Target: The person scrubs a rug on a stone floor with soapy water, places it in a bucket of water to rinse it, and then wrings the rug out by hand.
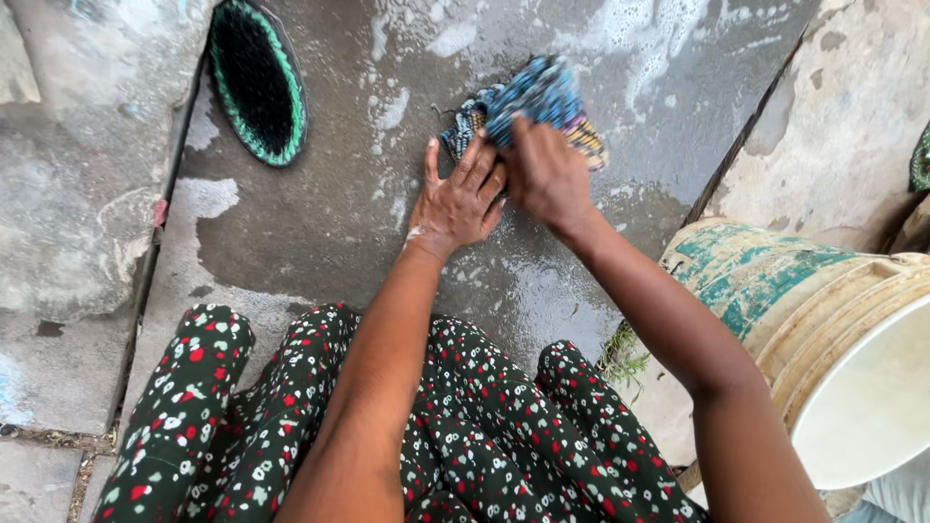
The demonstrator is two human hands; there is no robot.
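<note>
While I watch, bunched blue patterned wet cloth (533, 102) on soapy grey concrete slab (320, 213), right hand (545, 174) grip closed on it, left hand (455, 201) fingers spread, pressing its edge, pale plastic bucket (852, 358) nearby.

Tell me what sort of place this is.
Probably an outdoor washing spot in a yard. A wet, soapy stone slab lies on the ground, both hands, left hand and right hand, press a patterned cloth on it, and a worn plastic bucket stands beside.
</note>
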